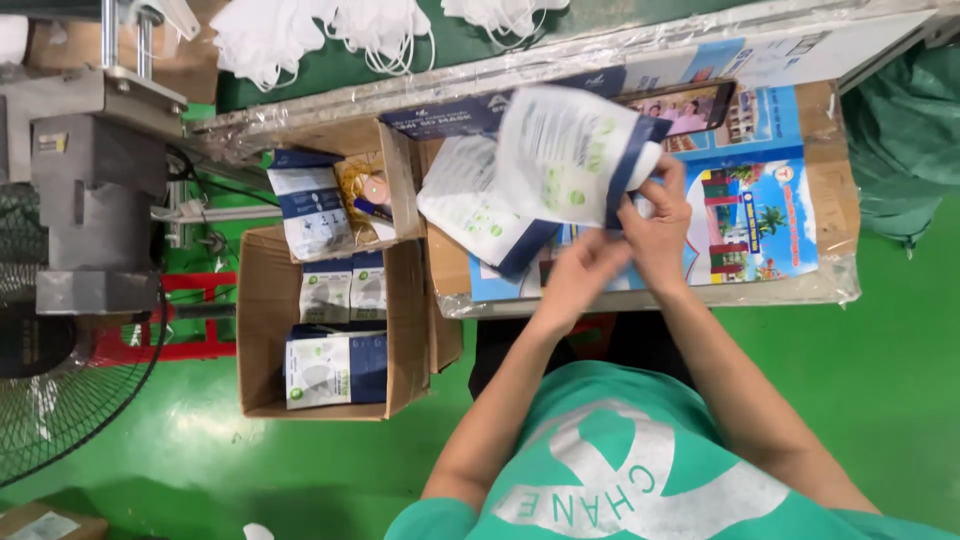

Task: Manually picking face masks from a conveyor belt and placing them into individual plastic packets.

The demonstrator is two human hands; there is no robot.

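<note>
The pouch (565, 155), white with a navy edge, is held up over the worktable (800, 285), tilted so its open navy end points toward the person. The right hand (660, 225) pinches that end between thumb and fingers, closed on the pouch, and seems to press a white mask (648, 163) into the mouth, though the hands hide most of the opening. The left hand (585, 270) sits just beneath and against the right one, fingers curled at the pouch's lower corner; it looks like a steadying grasp, but the exact hold cannot be made out. Held this high and angled, the pouch stays open to both hands at once. Under it, flat on the table, lies a stack of pouches (480, 215), near enough to draw from. Left of the table, an open box (262, 330) on the green floor (880, 380) holds pouches laid in rows, and a smaller box (400, 175) beside it holds more pouches and a tape roll (375, 190). Loose masks (330, 35) lie piled on the green surface beyond the table.
</note>
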